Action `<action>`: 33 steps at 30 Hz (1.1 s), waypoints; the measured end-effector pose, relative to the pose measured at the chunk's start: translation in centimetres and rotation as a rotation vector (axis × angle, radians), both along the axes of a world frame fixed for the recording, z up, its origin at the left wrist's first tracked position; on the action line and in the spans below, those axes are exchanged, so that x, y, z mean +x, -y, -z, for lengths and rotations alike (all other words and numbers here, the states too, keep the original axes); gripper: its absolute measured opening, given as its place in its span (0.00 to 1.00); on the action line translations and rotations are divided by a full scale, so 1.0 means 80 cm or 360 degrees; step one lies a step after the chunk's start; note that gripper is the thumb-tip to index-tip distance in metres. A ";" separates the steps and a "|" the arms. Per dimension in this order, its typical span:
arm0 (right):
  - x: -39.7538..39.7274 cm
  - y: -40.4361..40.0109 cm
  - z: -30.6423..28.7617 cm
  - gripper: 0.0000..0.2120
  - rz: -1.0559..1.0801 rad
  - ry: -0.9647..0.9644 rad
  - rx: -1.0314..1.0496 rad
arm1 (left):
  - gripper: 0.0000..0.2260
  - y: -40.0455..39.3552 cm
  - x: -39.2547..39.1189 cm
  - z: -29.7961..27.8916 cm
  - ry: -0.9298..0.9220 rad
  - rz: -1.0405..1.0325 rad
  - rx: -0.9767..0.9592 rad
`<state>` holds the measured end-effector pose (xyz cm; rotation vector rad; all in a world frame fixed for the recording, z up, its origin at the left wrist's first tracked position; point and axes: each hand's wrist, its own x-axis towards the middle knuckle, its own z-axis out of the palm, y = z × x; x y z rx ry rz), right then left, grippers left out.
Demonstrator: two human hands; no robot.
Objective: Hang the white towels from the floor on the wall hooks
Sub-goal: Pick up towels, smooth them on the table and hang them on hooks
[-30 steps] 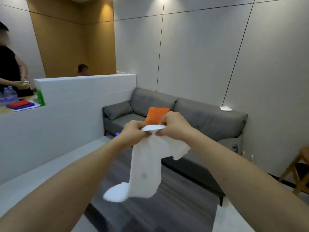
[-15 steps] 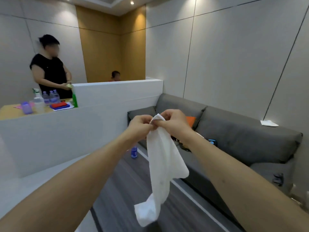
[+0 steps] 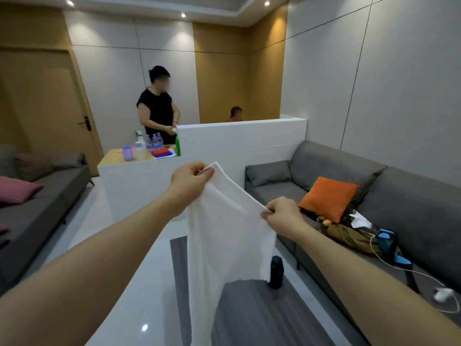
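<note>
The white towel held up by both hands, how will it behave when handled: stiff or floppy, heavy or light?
Probably floppy: the white towel sags between the left hand and right hand and hangs limp. Likely light, since pinch grips at its top edge carry it.

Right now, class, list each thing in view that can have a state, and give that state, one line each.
white towel: held up off the floor, spread between both hands, hanging down.
left hand: shut, pinching the towel's upper corner.
right hand: shut, pinching the towel's top edge.
door: closed.
orange cushion: propped upright against the sofa back.
dark bottle: standing upright on the floor.
</note>
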<state>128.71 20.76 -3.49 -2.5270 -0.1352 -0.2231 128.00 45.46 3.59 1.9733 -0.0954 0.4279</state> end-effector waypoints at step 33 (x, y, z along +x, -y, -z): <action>0.449 -0.130 -0.068 0.10 0.0127 0.0441 -0.0381 | 0.09 -0.260 0.407 0.044 -0.0071 -0.0655 -0.0177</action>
